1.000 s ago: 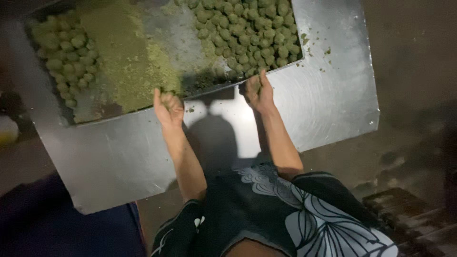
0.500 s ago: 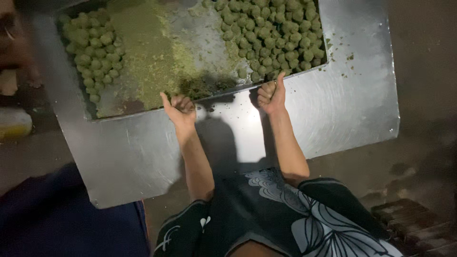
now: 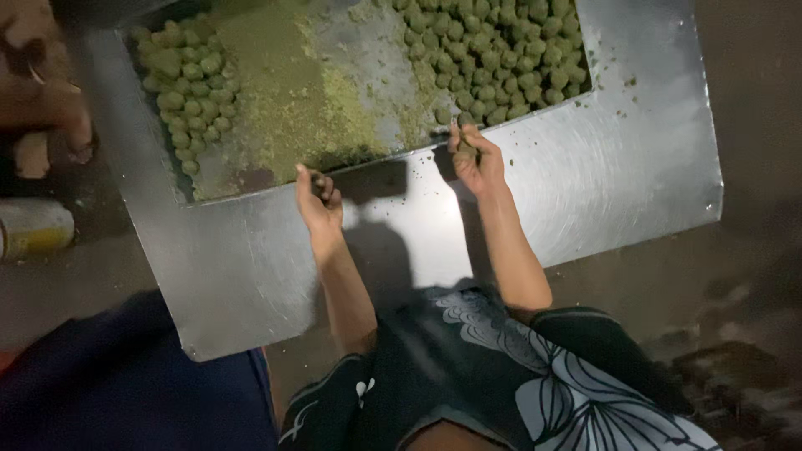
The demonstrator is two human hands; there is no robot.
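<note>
A big shiny metal tray (image 3: 585,184) lies in front of me. It holds loose green-brown crumbly mix (image 3: 284,108) in the middle and many small green balls at the left (image 3: 188,83) and at the right (image 3: 493,50). My left hand (image 3: 317,196) rests at the tray's near rim with its fingers curled on a small lump of the mix. My right hand (image 3: 474,154) is at the rim too, beside the right heap of balls, its fingers pinched on a small green lump.
Another person's hand (image 3: 46,92) shows at the far left edge. A yellow and white can (image 3: 33,230) lies on the dark ground beside the tray. My patterned dark clothing (image 3: 501,376) fills the lower view, with dark blue cloth (image 3: 125,392) at bottom left.
The view has shifted, so tray and hands sit further right and lower. Both hands stay at the tray's near rim, fingers working small lumps. The other person's hand has come into view at the left.
</note>
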